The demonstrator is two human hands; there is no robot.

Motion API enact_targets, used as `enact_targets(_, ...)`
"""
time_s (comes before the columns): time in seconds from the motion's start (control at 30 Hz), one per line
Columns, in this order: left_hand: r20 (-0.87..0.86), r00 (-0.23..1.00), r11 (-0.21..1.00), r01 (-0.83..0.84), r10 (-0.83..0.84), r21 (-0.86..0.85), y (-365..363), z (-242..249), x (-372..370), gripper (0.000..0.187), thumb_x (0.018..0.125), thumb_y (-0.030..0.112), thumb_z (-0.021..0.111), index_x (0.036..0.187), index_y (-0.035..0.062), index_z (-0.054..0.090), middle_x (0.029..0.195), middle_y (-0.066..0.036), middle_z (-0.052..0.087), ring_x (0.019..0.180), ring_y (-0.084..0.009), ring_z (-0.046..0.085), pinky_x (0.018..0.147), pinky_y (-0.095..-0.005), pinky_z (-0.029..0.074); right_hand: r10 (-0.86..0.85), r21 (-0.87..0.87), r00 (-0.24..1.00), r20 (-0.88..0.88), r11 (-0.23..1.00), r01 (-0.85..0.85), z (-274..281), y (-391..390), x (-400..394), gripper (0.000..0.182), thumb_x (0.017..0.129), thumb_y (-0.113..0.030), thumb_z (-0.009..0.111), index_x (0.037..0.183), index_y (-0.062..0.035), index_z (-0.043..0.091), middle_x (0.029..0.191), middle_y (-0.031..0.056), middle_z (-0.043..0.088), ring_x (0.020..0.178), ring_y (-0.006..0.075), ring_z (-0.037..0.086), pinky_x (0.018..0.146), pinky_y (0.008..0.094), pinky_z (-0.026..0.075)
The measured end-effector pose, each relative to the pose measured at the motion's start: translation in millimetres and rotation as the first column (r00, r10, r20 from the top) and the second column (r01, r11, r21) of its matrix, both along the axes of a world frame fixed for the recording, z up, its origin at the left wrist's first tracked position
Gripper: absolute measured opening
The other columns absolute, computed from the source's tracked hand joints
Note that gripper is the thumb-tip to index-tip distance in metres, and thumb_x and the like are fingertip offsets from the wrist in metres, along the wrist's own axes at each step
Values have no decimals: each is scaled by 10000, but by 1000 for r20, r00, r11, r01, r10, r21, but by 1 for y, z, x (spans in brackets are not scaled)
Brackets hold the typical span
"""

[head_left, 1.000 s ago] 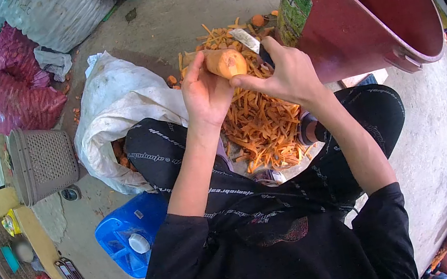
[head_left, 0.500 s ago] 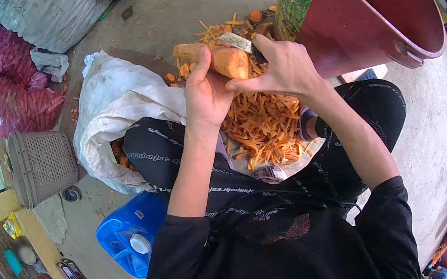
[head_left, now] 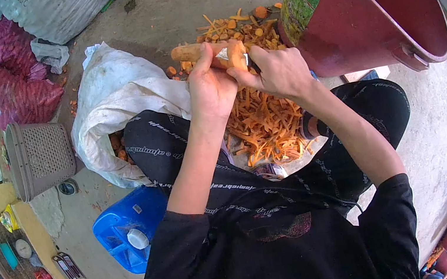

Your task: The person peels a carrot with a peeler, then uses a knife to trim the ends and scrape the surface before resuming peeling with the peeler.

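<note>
My left hand (head_left: 211, 89) is closed around a large peeled carrot (head_left: 190, 53), its thumb across the top. My right hand (head_left: 281, 72) grips a knife with a short, broad pale blade (head_left: 223, 54); the handle is hidden in my fingers. The blade is in the carrot near its thick right end, with my right thumb pressing on that end from below. Beneath both hands, a heap of orange peelings (head_left: 268, 122) lies on the floor between my legs, with cut carrot ends beyond it.
A tall red bin (head_left: 360, 14) stands at the front right. To my left are an open white sack (head_left: 123, 94) with carrots inside, a blue jerrycan (head_left: 125, 228) and a grey woven basket (head_left: 43, 153). Red net sacks (head_left: 21, 94) and a large full white sack (head_left: 55, 16) stand farther off.
The knife blade has gone from lying along the carrot's upper side to cutting into its thick end. My right hand has turned and shifted slightly down with it.
</note>
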State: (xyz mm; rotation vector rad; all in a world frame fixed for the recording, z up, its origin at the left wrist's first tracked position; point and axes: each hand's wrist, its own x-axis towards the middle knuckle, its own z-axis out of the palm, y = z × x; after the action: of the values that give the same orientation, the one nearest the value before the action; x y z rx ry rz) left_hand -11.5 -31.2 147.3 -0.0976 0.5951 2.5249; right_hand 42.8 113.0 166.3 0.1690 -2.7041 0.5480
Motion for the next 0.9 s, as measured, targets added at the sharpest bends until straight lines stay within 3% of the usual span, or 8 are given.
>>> enact_targets(0.17, 107, 993, 999, -49, 51, -17, 4, 2, 3, 267, 941, 226, 490, 1088, 4, 486, 1076, -149, 554, 1020, -261, 543, 934, -405, 432, 11, -58, 1000, 22, 998, -10, 1, -4, 4, 476, 829, -471, 596, 619, -54, 507, 477, 135, 519, 414, 320, 543, 391, 402, 430)
enact_targets(0.27, 72, 997, 997, 10, -16, 79, 5, 4, 2, 255, 941, 228, 491, 1075, 11, 488, 1075, -143, 555, 1019, -262, 543, 933, -406, 433, 81, -208, 994, 71, 976, -65, 2, 5, 0, 531, 835, -558, 526, 616, -75, 512, 463, 118, 522, 408, 306, 545, 383, 387, 425)
enact_targets(0.47, 217, 969, 987, -89, 118, -137, 7, 8, 3, 253, 929, 239, 508, 1047, 16, 495, 1083, -140, 559, 1013, -272, 546, 934, -411, 428, 116, -93, 993, 1, 989, -115, 5, 5, 12, 475, 857, -503, 543, 716, -51, 574, 493, 137, 519, 456, 295, 564, 444, 392, 445)
enact_targets(0.5, 180, 980, 994, -80, 91, -70, 3, 6, 0, 253, 924, 233, 512, 1055, 19, 485, 1085, -144, 554, 1015, -278, 544, 938, -417, 424, 91, -318, 993, 79, 946, -62, 3, 5, 11, 463, 869, -490, 535, 753, -45, 591, 536, 123, 536, 471, 262, 566, 451, 376, 446)
enact_targets(0.6, 129, 990, 997, -60, 55, 40, -6, 6, -8, 294, 897, 199, 527, 1104, 17, 423, 1102, -178, 518, 1025, -303, 533, 967, -453, 396, 254, -859, 918, 304, 489, 150, 13, 8, 8, 425, 903, -454, 507, 965, -42, 592, 669, 46, 541, 498, 140, 510, 455, 303, 418)
enact_targets(0.7, 176, 984, 988, -53, 27, 145, -8, 12, -6, 342, 886, 196, 539, 1126, 0, 393, 1098, -187, 500, 1030, -306, 526, 984, -460, 382, 604, -876, 754, 260, -182, 448, 29, 27, 11, 485, 912, -436, 497, 1214, -58, 479, 706, -30, 470, 483, 71, 398, 447, 236, 350)
enact_targets(0.83, 189, 982, 990, -35, 8, 140, -7, 15, -4, 326, 877, 157, 547, 1114, -5, 392, 1039, -170, 504, 1005, -294, 535, 977, -463, 394, 603, -718, 772, 200, -446, 534, 33, 26, 11, 367, 898, -285, 492, 1146, -18, 449, 713, -13, 434, 525, 69, 378, 469, 212, 311)
enact_targets(0.9, 230, 973, 986, -62, 26, 154, -6, 13, -5, 316, 879, 155, 543, 1108, -12, 402, 1035, -174, 512, 996, -295, 540, 978, -465, 393, 543, -743, 795, 272, -406, 532, 35, 21, 10, 255, 876, -247, 507, 1012, -33, 474, 734, -11, 443, 529, 86, 397, 478, 240, 343)
